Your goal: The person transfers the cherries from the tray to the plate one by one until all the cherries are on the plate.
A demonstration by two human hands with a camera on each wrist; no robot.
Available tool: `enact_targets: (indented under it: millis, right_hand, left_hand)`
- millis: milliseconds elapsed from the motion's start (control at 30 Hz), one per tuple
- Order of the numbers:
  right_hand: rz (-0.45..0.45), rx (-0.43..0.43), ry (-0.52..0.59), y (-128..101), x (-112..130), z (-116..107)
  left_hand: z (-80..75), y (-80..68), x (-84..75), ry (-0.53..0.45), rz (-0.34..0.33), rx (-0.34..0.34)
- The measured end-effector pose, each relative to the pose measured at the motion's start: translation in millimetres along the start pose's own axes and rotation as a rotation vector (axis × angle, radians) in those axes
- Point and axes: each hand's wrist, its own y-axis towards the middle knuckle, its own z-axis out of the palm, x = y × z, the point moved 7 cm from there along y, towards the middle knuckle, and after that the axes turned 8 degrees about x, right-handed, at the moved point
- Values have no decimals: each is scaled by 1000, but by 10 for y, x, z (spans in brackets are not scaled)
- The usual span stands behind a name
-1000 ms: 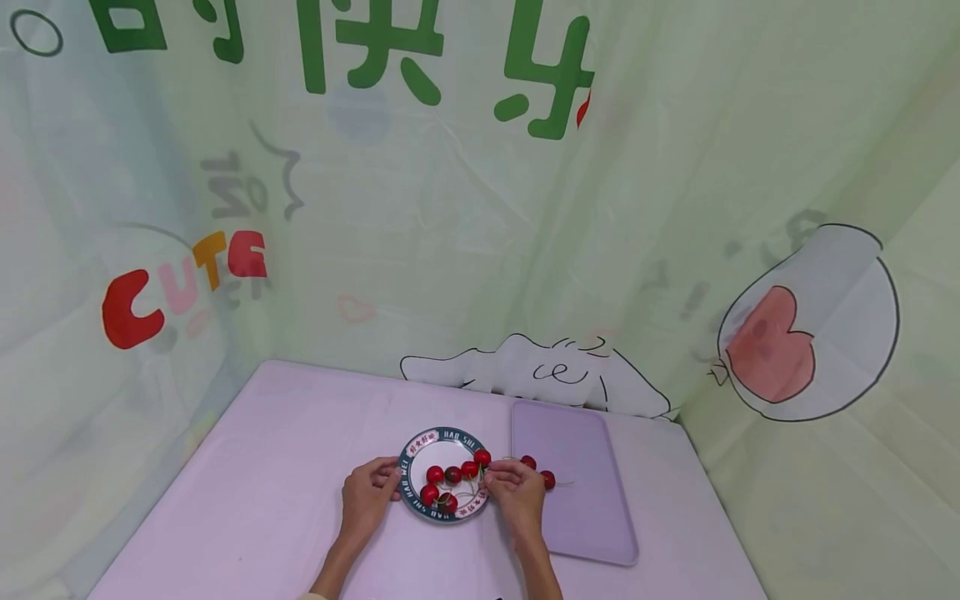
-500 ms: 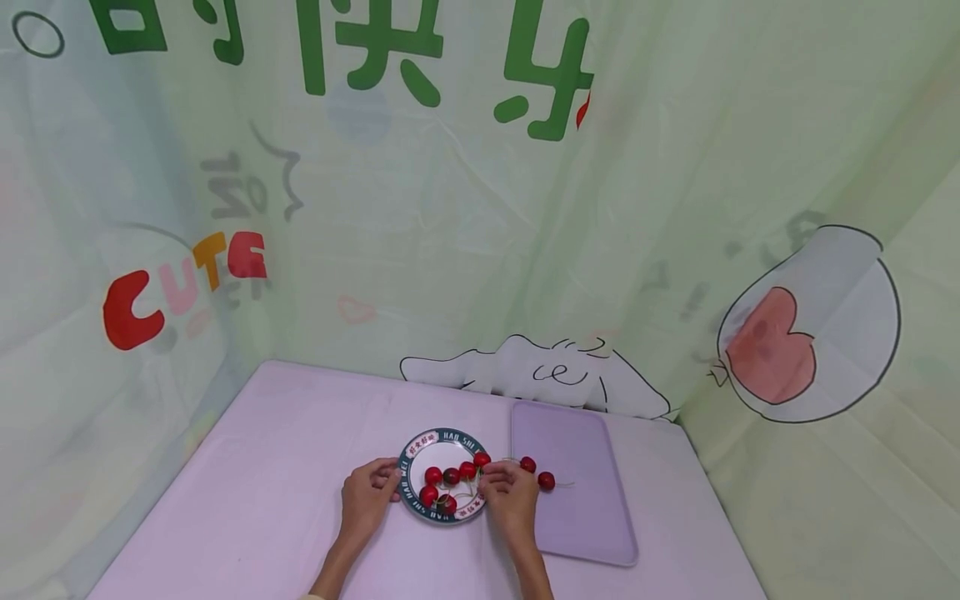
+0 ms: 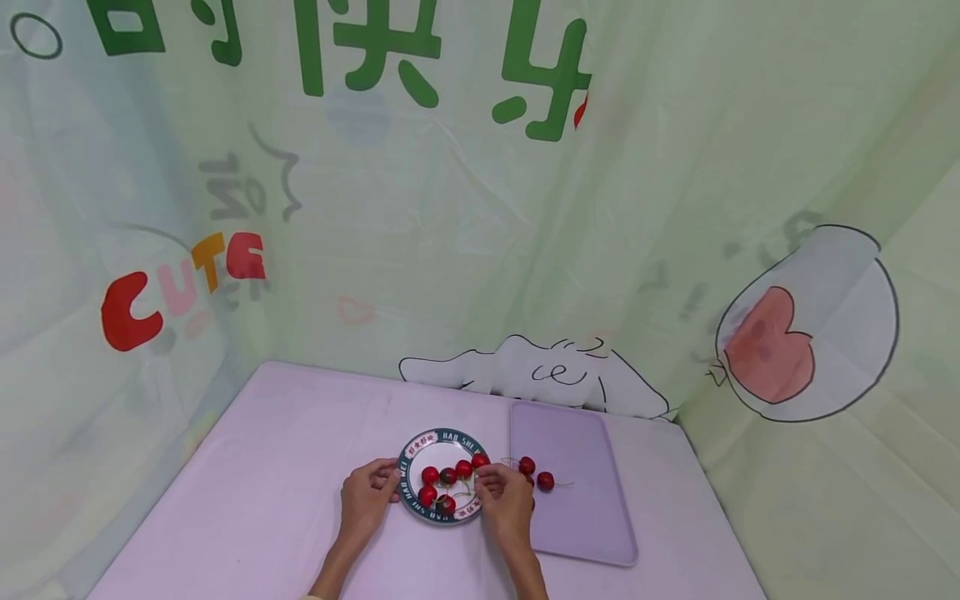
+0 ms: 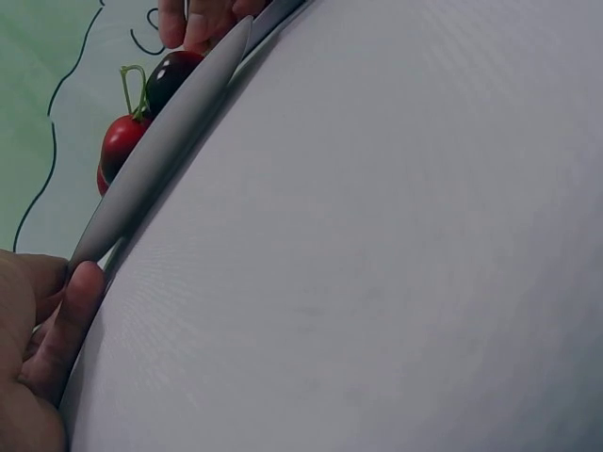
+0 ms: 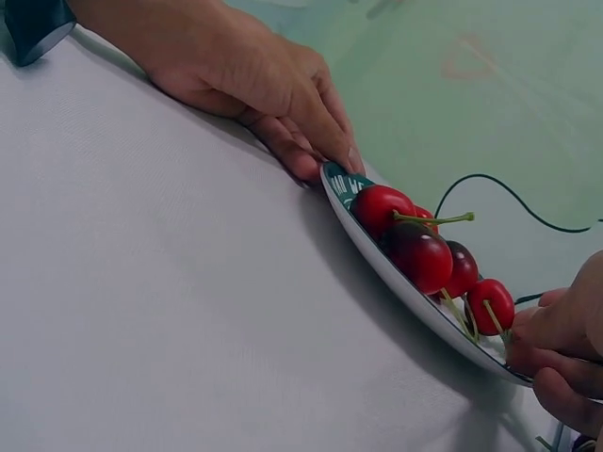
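A round plate (image 3: pixel 420 454) with a dark teal lettered rim lies on the table, holding several red cherries (image 3: pixel 430 476) with green stems. At its left rim, my left hand (image 3: pixel 367 496) pinches the edge between thumb and fingers. My right hand (image 3: pixel 506 504) holds the opposite rim, its fingertips close beside a cherry (image 5: pixel 490 306) and its stem. Some cherries look darker, nearly black on one side, like the dark cherry (image 5: pixel 419 256) in the right wrist view. In the left wrist view the plate (image 4: pixel 155 160) appears edge-on and hides most of its contents.
A light purple tray (image 3: pixel 581 525) lies right of the plate, bearing a few cherries (image 3: pixel 546 481), some partly hidden behind my right hand. The table (image 3: pixel 247 492) has a pale cover. A printed curtain (image 3: pixel 450 250) hangs around its back and sides.
My right hand has moved slightly left along the plate's right side, uncovering more cherries on the tray. The cherries on the plate have shifted a little left. My left hand stays put.
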Motion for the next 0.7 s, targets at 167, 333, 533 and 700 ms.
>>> enact_targets:
  millis: [167,333,533,700]
  right_hand:
    - [13,0,11,-24,0,-14]
    - [-11,-3,75,-66,51,-74]
    - [-93,-74,112,-91,66,-232]
    - [-51,-119,83,-28,-59,-379]
  left_hand:
    - [4,-3,15,6,-9,1]
    - [5,-26,-1,0,-17,4]
    - [15,-29,4,8,-19,2]
    - [6,-15,-5,17,-9,-3]
